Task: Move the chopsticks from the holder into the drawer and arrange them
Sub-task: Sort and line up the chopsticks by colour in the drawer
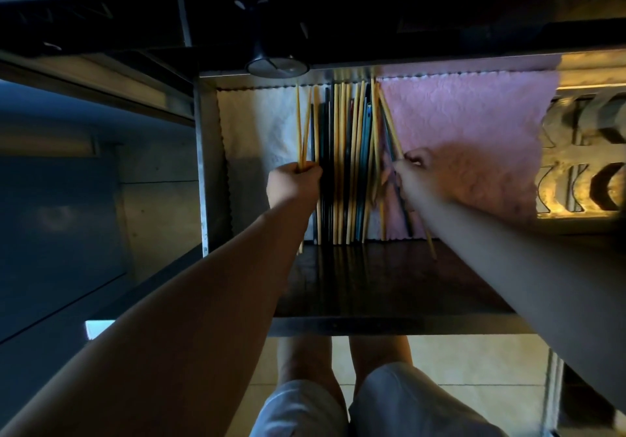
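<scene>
Dim kitchen, tile floor [457, 362] under you. The open drawer [389, 323] has a pink cloth [474, 125] under your right hand [418, 162] and a white cloth [257, 125] left of your left hand [293, 179]. Chopsticks [345, 165], yellow and dark, lie between your hands. Left fist grips a few yellow ones; right pinches a couple.

The drawer [206, 172] had dull, brushed metal walls and a dark, glossy near panel that mirrored the sticks. A white cloth [257, 121] on the left and a pink cloth [474, 125] on the right looked soft, with an embossed, matt weave. The chopsticks [342, 165] were smooth: pale wooden-looking ones among dark, satin ones.
</scene>
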{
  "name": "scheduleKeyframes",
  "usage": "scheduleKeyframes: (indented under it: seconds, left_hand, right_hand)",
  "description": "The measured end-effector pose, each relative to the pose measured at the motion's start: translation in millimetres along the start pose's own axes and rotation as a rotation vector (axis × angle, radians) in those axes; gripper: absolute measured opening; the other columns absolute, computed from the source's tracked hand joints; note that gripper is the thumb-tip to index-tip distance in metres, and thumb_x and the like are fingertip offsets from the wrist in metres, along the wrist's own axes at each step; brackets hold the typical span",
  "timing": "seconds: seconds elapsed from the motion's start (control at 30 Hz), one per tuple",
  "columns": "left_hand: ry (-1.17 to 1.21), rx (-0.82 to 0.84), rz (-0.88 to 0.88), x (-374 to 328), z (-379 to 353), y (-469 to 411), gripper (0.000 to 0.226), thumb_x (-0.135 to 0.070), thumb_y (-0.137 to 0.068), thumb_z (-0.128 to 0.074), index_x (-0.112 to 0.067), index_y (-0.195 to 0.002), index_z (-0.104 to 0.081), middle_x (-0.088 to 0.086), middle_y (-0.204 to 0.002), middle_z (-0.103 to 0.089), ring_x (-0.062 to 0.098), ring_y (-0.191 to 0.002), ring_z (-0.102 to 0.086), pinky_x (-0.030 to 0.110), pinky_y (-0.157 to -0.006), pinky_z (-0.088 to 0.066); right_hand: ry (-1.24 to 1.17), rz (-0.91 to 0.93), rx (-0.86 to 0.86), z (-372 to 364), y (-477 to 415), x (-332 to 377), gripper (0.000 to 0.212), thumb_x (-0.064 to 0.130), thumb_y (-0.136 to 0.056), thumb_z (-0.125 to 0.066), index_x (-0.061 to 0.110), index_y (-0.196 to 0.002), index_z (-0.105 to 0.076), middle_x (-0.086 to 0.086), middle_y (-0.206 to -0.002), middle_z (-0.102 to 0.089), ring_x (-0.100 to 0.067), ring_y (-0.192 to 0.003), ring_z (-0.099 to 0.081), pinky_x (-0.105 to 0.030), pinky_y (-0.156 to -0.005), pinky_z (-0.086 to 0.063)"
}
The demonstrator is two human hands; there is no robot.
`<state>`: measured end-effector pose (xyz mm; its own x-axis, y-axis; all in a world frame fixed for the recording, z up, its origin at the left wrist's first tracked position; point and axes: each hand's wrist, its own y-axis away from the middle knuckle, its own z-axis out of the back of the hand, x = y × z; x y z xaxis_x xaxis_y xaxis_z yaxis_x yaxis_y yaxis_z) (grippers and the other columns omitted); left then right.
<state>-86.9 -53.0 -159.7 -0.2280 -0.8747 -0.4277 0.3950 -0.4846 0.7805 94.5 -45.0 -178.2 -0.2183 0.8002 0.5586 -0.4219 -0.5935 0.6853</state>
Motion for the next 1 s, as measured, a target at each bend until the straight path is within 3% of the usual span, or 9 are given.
scheduleKeyframes:
  seconds: [0.1,0.27,0.37,0.47,0.57,0.7,0.77,0.9,1.0]
  left_hand:
    - [-0.072,-0.045,-0.039,0,-7,-2,0.007,-0.027,-0.082,-0.072,-0.022,-0.076,-0.071,-0.001,-0.067,-0.066,0.017,-0.063,-0.062,0.024,-0.058,-0.049]
    - [-0.232,-0.097,-0.079,1,-15,-3,0.015,-0.024,-0.085,-0.068,-0.017,-0.097,-0.070,0.005,-0.091,-0.069,0.023,-0.085,-0.065,0.035,-0.076,-0.056]
    - [-0.275,-0.085,-0.050,0,-17,-1,0.011,-0.024,-0.086,-0.067,-0.015,-0.093,-0.071,0.005,-0.084,-0.066,0.024,-0.079,-0.064,0.031,-0.068,-0.051]
    - [-0.274,-0.045,-0.010,-3,-17,-1,0.016,-0.023,-0.085,-0.066,-0.010,-0.093,-0.070,0.008,-0.085,-0.067,0.026,-0.078,-0.064,0.032,-0.068,-0.053]
    - [-0.256,-0.012,-0.023,-5,-14,3,0.016,-0.021,-0.083,-0.060,-0.010,-0.090,-0.068,0.007,-0.080,-0.066,0.026,-0.075,-0.065,0.027,-0.059,-0.048]
    - [-0.232,0.004,-0.044,-6,-6,7,0.020,-0.025,-0.086,-0.051,-0.015,-0.096,-0.064,0.004,-0.082,-0.064,0.019,-0.070,-0.062,0.023,-0.050,-0.040]
    - [-0.229,0.009,-0.071,-6,-2,8,0.020,-0.025,-0.089,-0.048,-0.015,-0.098,-0.062,0.002,-0.082,-0.062,0.014,-0.068,-0.060,0.023,-0.048,-0.039]
    - [-0.219,0.048,-0.095,-1,3,9,0.016,-0.026,-0.091,-0.047,-0.018,-0.091,-0.061,-0.002,-0.075,-0.061,0.008,-0.059,-0.058,0.017,-0.037,-0.037]
    - [-0.175,0.061,-0.083,3,4,10,0.017,-0.025,-0.091,-0.047,-0.017,-0.087,-0.061,-0.001,-0.073,-0.061,0.009,-0.056,-0.056,0.012,-0.030,-0.032]
  right_hand:
    - [-0.034,-0.003,0.044,-4,8,4,0.018,0.010,-0.088,-0.057,0.020,-0.078,-0.046,-0.001,-0.059,-0.042,-0.009,-0.044,-0.040,-0.012,-0.031,-0.025]
    - [-0.057,0.026,0.040,-11,11,5,0.029,0.006,-0.085,-0.058,0.023,-0.067,-0.043,0.000,-0.061,-0.045,-0.012,-0.051,-0.043,-0.017,-0.040,-0.032]
    - [-0.032,0.022,0.063,-11,11,4,0.025,0.010,-0.083,-0.058,0.023,-0.066,-0.047,0.000,-0.059,-0.048,-0.004,-0.038,-0.044,-0.011,-0.029,-0.026]
    - [-0.037,0.002,0.083,-9,11,2,0.025,0.011,-0.085,-0.058,0.024,-0.068,-0.045,0.000,-0.061,-0.048,0.002,-0.031,-0.043,-0.011,-0.030,-0.027]
    - [-0.029,0.006,0.099,-6,11,3,0.026,0.007,-0.086,-0.059,0.024,-0.069,-0.049,0.002,-0.065,-0.048,-0.006,-0.054,-0.047,-0.018,-0.047,-0.034]
    - [-0.024,0.057,0.105,-9,14,3,0.010,0.003,-0.086,-0.061,-0.004,-0.091,-0.066,0.003,-0.061,-0.048,-0.005,-0.051,-0.049,-0.008,-0.044,-0.038]
    - [0.038,0.081,0.103,-15,16,3,0.010,0.007,-0.086,-0.064,0.002,-0.094,-0.067,0.000,-0.063,-0.052,-0.008,-0.056,-0.053,-0.013,-0.048,-0.040]
    - [0.229,0.101,0.037,-24,20,3,0.021,0.019,-0.087,-0.065,0.006,-0.103,-0.065,-0.006,-0.088,-0.061,-0.014,-0.072,-0.055,-0.018,-0.064,-0.046]
    - [0.356,0.133,-0.072,-24,24,6,0.037,0.024,-0.088,-0.064,0.009,-0.120,-0.056,-0.010,-0.111,-0.064,-0.022,-0.097,-0.060,-0.021,-0.076,-0.038]
